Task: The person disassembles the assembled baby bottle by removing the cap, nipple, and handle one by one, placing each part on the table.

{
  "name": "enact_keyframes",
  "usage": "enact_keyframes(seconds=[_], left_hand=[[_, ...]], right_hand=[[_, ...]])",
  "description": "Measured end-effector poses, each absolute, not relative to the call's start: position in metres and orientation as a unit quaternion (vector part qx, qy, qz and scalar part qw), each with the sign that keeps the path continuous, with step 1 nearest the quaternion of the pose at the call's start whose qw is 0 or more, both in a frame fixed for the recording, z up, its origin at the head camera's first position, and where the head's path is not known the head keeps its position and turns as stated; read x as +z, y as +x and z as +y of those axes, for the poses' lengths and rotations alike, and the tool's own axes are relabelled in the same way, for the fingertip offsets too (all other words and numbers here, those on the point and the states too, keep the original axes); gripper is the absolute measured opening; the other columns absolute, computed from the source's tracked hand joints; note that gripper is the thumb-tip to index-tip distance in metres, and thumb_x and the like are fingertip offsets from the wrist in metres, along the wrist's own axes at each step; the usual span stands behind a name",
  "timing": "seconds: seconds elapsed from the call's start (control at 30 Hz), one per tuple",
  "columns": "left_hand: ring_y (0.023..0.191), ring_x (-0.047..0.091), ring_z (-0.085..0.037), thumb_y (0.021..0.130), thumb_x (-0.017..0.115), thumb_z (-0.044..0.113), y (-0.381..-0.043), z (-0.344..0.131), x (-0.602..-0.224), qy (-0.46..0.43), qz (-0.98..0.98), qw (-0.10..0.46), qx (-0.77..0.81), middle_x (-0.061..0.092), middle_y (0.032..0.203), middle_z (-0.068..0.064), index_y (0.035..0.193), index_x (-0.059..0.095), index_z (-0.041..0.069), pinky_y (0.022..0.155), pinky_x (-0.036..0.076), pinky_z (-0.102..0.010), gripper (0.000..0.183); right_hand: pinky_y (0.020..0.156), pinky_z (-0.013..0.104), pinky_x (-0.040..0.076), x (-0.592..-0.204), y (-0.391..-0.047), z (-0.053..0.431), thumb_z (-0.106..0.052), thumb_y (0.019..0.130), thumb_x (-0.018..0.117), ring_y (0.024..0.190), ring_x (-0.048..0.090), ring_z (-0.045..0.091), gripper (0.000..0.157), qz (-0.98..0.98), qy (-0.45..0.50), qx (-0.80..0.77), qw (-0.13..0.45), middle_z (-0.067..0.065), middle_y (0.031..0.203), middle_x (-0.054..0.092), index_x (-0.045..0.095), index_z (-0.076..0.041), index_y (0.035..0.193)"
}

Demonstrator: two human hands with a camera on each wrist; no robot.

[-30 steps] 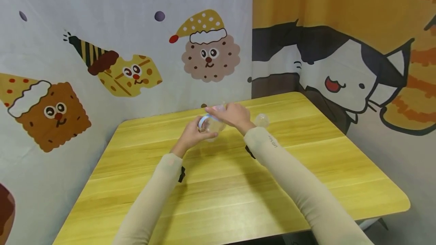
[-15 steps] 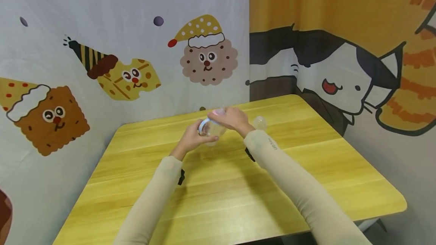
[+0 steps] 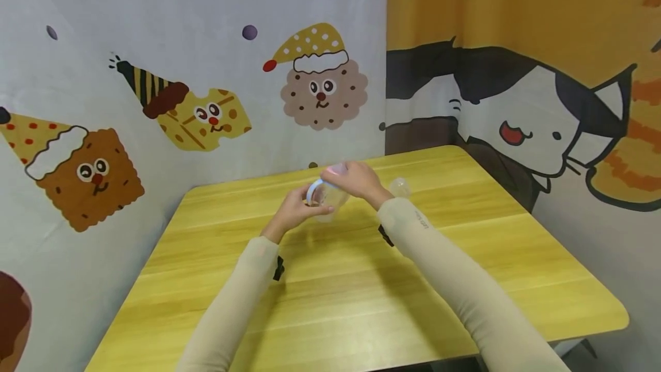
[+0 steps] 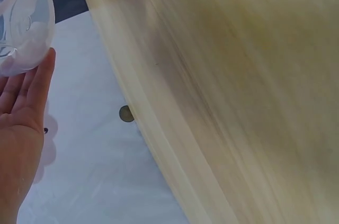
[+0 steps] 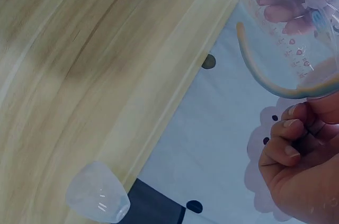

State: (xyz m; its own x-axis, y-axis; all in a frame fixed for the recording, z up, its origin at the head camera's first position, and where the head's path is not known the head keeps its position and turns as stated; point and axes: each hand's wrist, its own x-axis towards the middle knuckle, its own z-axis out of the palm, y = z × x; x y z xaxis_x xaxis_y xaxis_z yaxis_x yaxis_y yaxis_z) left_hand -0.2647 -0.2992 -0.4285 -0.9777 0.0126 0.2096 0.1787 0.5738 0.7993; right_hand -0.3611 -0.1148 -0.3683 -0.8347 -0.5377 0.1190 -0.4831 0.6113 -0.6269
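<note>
A clear baby bottle (image 3: pixel 335 200) is held tilted above the table, between both hands. It has a pale blue handle (image 5: pixel 270 85), printed measuring marks and a straw inside. My left hand (image 3: pixel 294 211) grips the bottle's body from the left, its fingers showing through the clear wall in the right wrist view. My right hand (image 3: pixel 360 179) grips the pinkish top end, fingers curled against it; the hand hides much of that top. In the left wrist view, the bottle's rounded base (image 4: pixel 32 28) rests against the left hand's fingers. A clear domed cap (image 3: pixel 399 187) lies on the table beyond the right wrist.
The wood-grain table (image 3: pixel 320 297) reaches back to a white cartoon-printed cloth (image 3: pixel 206 45) on the wall. An orange cloth with a cat print (image 3: pixel 511 102) hangs along the right side, close to the table edge.
Both hands keep their hold on the bottle, over nearly the same spot. The head view has shifted slightly. The cap has stayed where it was on the table.
</note>
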Motion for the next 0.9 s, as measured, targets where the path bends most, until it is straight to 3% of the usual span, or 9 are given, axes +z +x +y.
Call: enact_keyframes(seconds=[0.17, 0.27, 0.4, 0.5, 0.73, 0.9], left_hand=[[0.100, 0.059, -0.020, 0.074, 0.076, 0.049, -0.266, -0.297, -0.429, -0.056, -0.878, 0.090, -0.466, 0.063, 0.111, -0.009, 0.117, 0.058, 0.024, 0.080, 0.054, -0.034, 0.053], [0.104, 0.058, -0.021, 0.077, 0.074, 0.050, -0.265, -0.297, -0.429, -0.048, -0.876, 0.092, -0.470, 0.062, 0.115, -0.010, 0.116, 0.058, 0.018, 0.083, 0.052, -0.036, 0.053], [0.109, 0.060, -0.021, 0.089, 0.056, 0.054, -0.263, -0.297, -0.427, -0.031, -0.872, 0.102, -0.477, 0.063, 0.120, -0.009, 0.121, 0.058, 0.018, 0.090, 0.052, -0.039, 0.047], [0.109, 0.061, -0.023, 0.097, 0.038, 0.054, -0.263, -0.298, -0.424, -0.024, -0.866, 0.108, -0.488, 0.064, 0.122, -0.007, 0.128, 0.057, 0.020, 0.093, 0.051, -0.040, 0.049], [0.111, 0.056, -0.045, 0.104, 0.028, 0.035, -0.252, -0.293, -0.403, -0.052, -0.824, 0.099, -0.555, 0.058, 0.127, -0.026, 0.131, 0.053, -0.003, 0.098, 0.046, -0.055, 0.053], [0.112, 0.056, -0.044, 0.105, 0.027, 0.033, -0.246, -0.289, -0.396, -0.048, -0.830, 0.098, -0.547, 0.058, 0.122, -0.029, 0.120, 0.056, -0.010, 0.096, 0.048, -0.053, 0.054]], right_hand=[[0.069, 0.031, 0.049, -0.369, -0.363, -0.115, -0.083, 0.070, 0.048, 0.086, 0.058, 0.021, 0.087, 0.901, -0.276, -0.332, 0.032, 0.003, 0.106, 0.064, 0.056, -0.018, 0.128], [0.064, 0.031, 0.047, -0.369, -0.362, -0.116, -0.083, 0.071, 0.048, 0.082, 0.058, 0.021, 0.081, 0.901, -0.269, -0.338, 0.027, 0.002, 0.098, 0.064, 0.060, -0.018, 0.118], [0.061, 0.032, 0.046, -0.369, -0.361, -0.117, -0.083, 0.071, 0.047, 0.078, 0.058, 0.021, 0.072, 0.902, -0.256, -0.347, 0.023, 0.001, 0.090, 0.064, 0.063, -0.019, 0.101], [0.062, 0.031, 0.046, -0.369, -0.360, -0.118, -0.083, 0.071, 0.046, 0.078, 0.058, 0.021, 0.074, 0.904, -0.250, -0.347, 0.020, 0.002, 0.091, 0.064, 0.064, -0.018, 0.101], [0.061, 0.031, 0.047, -0.367, -0.357, -0.118, -0.082, 0.074, 0.045, 0.078, 0.060, 0.022, 0.080, 0.902, -0.257, -0.347, 0.013, 0.006, 0.095, 0.065, 0.063, -0.013, 0.110], [0.063, 0.031, 0.047, -0.366, -0.356, -0.115, -0.083, 0.073, 0.045, 0.079, 0.059, 0.022, 0.083, 0.902, -0.265, -0.341, 0.020, 0.006, 0.096, 0.065, 0.062, -0.012, 0.114]])
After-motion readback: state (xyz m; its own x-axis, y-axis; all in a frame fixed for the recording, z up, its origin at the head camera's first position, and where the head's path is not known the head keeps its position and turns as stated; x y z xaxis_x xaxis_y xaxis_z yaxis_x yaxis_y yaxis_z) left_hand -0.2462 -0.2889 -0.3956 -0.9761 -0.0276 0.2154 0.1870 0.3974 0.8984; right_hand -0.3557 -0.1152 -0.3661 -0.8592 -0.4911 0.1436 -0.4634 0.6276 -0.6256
